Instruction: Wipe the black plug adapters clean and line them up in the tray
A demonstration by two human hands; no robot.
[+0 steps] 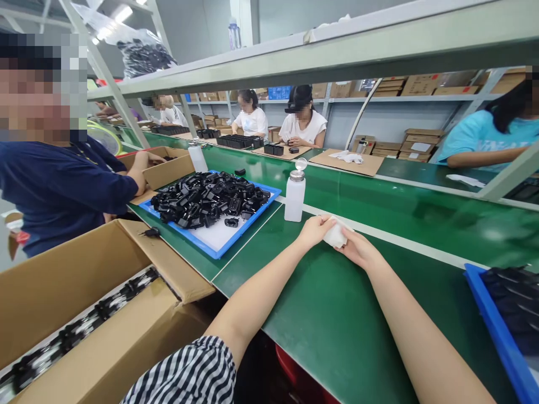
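Both hands meet over the green bench, holding a crumpled white cloth between them. My left hand grips its left side with the thumb on top. From the right, the fingers of my right hand press on the same cloth. Whether something lies inside the cloth is hidden. Just left of the hands stands a white pump bottle with a metal top and a raised round lid. Farther left, a blue-rimmed tray bears a heap of black plastic parts.
At the lower left an open cardboard box holds rows of black parts. A second blue tray with black pieces sits at the right edge. A shelf crosses overhead. One co-worker stands at left; others sit across the bench.
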